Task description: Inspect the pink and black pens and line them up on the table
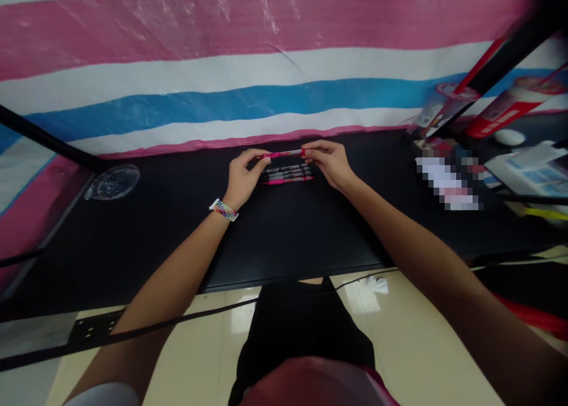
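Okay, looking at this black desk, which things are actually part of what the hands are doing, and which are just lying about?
In use:
left hand
right hand
pink pen, held between both hands
row of pens on the desk beneath

Lying about:
clear round lid, far left
white mouse, far right
red box, far right

Pink pen [283, 154] level, above desk.

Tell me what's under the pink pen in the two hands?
Under the pink pen, held by the left hand and right hand, a row of pens lies on the black table. The hands cover the ends of the row.
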A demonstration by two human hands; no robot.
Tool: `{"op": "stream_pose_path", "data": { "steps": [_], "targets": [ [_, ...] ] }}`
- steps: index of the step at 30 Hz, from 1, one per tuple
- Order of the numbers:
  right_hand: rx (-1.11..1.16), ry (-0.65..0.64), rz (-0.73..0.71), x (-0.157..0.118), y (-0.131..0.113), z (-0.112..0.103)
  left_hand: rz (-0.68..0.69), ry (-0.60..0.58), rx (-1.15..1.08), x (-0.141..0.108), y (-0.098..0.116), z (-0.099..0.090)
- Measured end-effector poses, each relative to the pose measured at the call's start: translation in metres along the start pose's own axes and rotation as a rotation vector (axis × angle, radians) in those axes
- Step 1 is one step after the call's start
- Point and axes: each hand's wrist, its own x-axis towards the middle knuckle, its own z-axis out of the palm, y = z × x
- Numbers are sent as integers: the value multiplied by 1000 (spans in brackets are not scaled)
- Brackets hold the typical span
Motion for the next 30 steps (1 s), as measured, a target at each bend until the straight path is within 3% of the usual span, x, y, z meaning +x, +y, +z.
{"op": "stream_pose_path", "data": {
  "steps": [3, 8, 13, 20, 30],
  "targets": [
    [47, -20, 67, -2, -4, 1, 4, 16, -11, 0, 0, 1],
    [238, -232, 286, -9, -22, 5, -4, 29, -128, 1, -1, 4],
    [331, -370, 397, -15, -34, 8, -19, 46, -131, 1, 1, 4],
    [328, -374, 371, -16, -31, 7, -33, 80, -187, 0, 8, 3],
    [61, -379, 267, -17, -31, 5, -76, 122, -340, 0, 8, 8]
  ]
}}
